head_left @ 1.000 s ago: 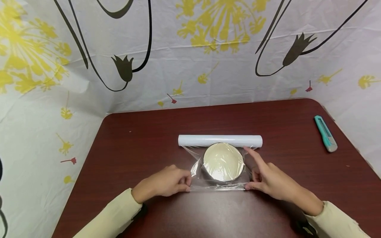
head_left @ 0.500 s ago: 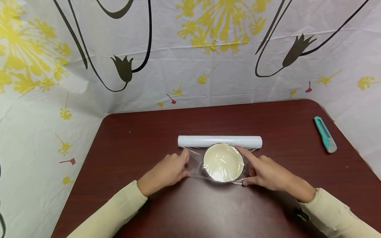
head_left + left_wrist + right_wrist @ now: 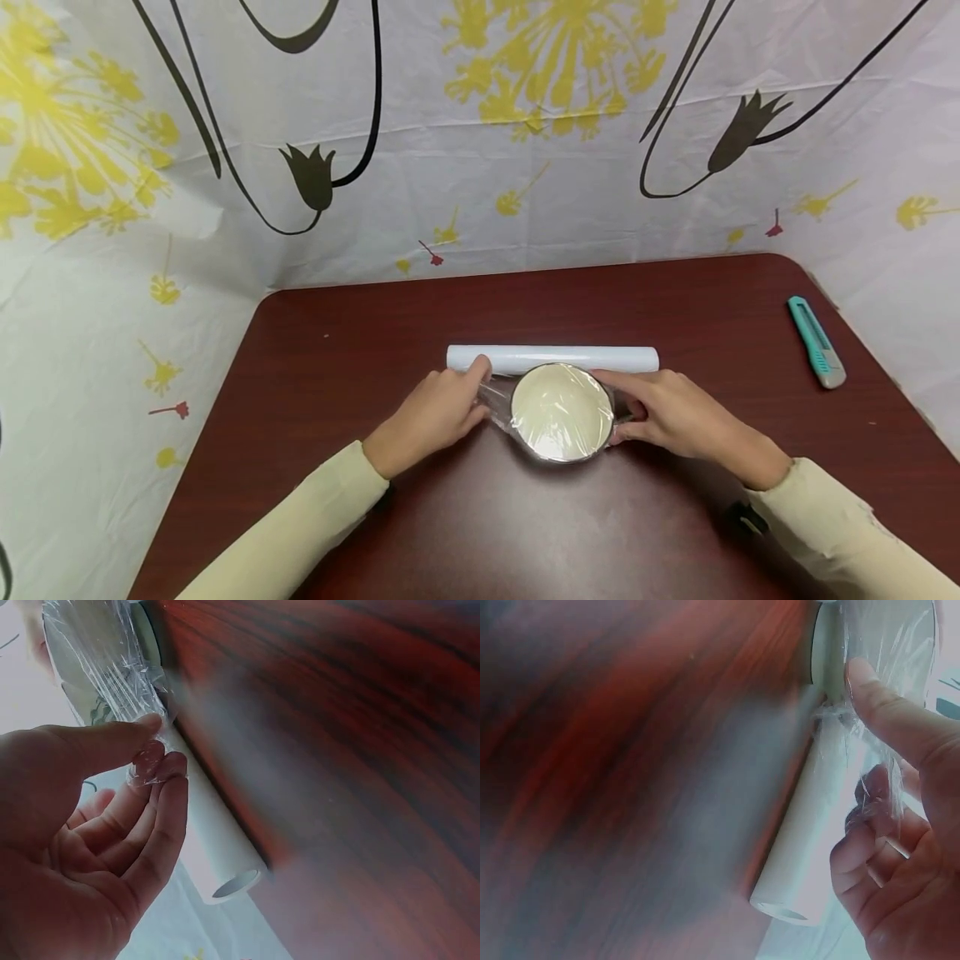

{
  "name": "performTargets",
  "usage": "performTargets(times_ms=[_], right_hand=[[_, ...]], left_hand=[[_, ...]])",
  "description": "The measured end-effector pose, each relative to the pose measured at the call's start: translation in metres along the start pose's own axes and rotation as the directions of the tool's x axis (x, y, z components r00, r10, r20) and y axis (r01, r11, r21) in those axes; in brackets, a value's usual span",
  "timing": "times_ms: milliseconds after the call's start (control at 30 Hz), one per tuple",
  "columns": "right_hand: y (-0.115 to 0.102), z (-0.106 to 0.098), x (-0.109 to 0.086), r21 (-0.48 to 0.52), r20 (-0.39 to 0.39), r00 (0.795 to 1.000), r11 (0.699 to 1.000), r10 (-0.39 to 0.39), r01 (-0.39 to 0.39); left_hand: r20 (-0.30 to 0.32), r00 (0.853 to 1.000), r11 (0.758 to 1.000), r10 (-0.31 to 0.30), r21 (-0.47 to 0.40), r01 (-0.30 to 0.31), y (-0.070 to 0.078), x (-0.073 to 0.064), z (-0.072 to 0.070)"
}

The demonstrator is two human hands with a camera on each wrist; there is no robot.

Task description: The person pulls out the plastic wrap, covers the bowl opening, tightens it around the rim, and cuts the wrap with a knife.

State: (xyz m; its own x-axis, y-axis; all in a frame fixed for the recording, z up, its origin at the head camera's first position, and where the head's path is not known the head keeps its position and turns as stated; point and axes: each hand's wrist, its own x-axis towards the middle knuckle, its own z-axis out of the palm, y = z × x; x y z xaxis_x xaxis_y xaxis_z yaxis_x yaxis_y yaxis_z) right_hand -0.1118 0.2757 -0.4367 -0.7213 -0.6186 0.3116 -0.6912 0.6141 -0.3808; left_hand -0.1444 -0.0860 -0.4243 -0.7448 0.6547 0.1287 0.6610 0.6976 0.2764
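A round bowl [image 3: 562, 412] with a cream inside and a dark rim stands mid-table under stretched cling film [image 3: 124, 671]. On its left side, my left hand [image 3: 438, 412] pinches gathered film between thumb and fingertips, pulling it into creases. My right hand [image 3: 667, 412] is at the bowl's right side, index finger at the back of the rim and thumb lower by the front. In the right wrist view, that thumb [image 3: 877, 697] lies against the film-covered bowl while bunched film hangs over the curled fingers. Close behind the bowl lies the white cling film roll [image 3: 555, 358].
A teal utility knife [image 3: 816, 342] lies near the right edge of the dark red table [image 3: 360, 333]. White patterned sheeting [image 3: 480, 167] hangs behind the table and along both sides.
Both hands have moved back toward the roll, drawing the film's front edge away from the table and in around the bowl's sides. The bowl and roll stay about in place.
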Motion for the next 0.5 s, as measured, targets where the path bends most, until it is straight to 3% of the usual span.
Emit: performTargets(times_ms=[200, 367, 500], right_hand=[[0.006, -0.001, 0.004, -0.060, -0.047, 0.996, 0.996, -0.071, 0.068], [0.010, -0.003, 0.005, -0.101, -0.038, 0.996, 0.991, -0.086, 0.082], [0.013, -0.004, 0.006, -0.119, -0.041, 0.993, 0.987, -0.114, 0.108]], left_hand=[[-0.062, 0.998, 1.000, 0.019, 0.012, -0.019, 0.000, 0.012, 0.006], [-0.098, 0.995, 1.000, 0.016, 0.015, -0.015, 0.003, 0.021, 0.013], [-0.162, 0.986, 0.999, 0.030, 0.030, -0.026, 0.006, 0.024, 0.017]])
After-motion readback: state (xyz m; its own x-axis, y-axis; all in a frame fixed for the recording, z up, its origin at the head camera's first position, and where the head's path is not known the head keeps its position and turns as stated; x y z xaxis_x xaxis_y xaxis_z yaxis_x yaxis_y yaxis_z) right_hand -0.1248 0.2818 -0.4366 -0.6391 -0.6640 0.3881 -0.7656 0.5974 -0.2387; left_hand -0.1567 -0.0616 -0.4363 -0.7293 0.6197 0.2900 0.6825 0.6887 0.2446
